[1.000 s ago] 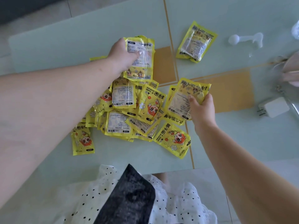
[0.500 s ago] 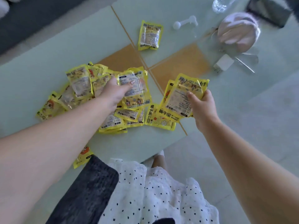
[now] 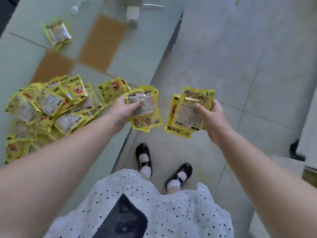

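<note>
My left hand (image 3: pixel 122 109) grips a small stack of yellow hand-warmer packets (image 3: pixel 145 112) at the table's near right edge, thumb on top. My right hand (image 3: pixel 214 117) holds a second stack of the same yellow packets (image 3: pixel 188 112) out over the floor, beyond the table. A heap of several more yellow packets (image 3: pixel 51 109) lies on the pale green glass table (image 3: pixel 25 66) to the left. One lone packet (image 3: pixel 57 34) lies apart at the table's far side.
A white charger (image 3: pixel 132 13), a white spoon-shaped thing (image 3: pixel 74 9) and a metal rod (image 3: pixel 152 5) lie at the table's far end. Grey tiled floor (image 3: pixel 240 57) spreads to the right. My black shoes (image 3: pixel 144 157) stand beside the table's edge. A pale block (image 3: pixel 308 126) sits at the right.
Both hands have lifted their packet stacks off the pile and swung right, the right one out over the floor. The view has turned right, so the table now lies to the left.
</note>
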`<state>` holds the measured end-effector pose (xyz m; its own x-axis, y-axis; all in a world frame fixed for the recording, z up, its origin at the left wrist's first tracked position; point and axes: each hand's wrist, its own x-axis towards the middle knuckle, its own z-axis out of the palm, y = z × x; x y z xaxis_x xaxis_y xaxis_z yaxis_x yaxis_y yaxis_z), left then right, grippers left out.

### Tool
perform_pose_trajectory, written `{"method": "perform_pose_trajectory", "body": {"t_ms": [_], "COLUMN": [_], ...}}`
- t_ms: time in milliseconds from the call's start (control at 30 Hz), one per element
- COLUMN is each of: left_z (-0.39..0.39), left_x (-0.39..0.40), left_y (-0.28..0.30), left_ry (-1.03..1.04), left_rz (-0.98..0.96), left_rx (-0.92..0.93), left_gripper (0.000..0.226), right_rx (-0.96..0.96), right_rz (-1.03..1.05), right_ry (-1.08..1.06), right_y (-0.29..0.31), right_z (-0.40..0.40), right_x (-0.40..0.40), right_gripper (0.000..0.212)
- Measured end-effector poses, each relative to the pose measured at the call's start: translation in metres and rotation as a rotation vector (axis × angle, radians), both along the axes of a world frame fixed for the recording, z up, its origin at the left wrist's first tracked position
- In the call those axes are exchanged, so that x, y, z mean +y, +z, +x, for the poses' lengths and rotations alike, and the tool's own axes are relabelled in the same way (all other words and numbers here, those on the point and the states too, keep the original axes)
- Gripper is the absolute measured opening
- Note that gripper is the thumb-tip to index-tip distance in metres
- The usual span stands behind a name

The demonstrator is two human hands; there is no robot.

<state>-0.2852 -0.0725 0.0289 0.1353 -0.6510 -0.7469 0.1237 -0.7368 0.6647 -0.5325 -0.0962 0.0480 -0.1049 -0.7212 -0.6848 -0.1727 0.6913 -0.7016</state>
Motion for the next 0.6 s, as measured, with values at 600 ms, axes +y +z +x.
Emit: {"method": "perform_pose_trajectory", "body": {"t_ms": [600], "left_z": [-0.439], "left_x": [0.167], "left_y": [0.004], "left_ry": [-0.718], "left_rz": [-0.011], "left_rx": [0.038], "left_gripper": [0.03], "right_rx": [0.066], "right_rz": [-0.03], "right_ry": [-0.749], "right_y": [-0.013], "right_z": [-0.382], "right_x": [0.35], "right_gripper": [0.012]}}
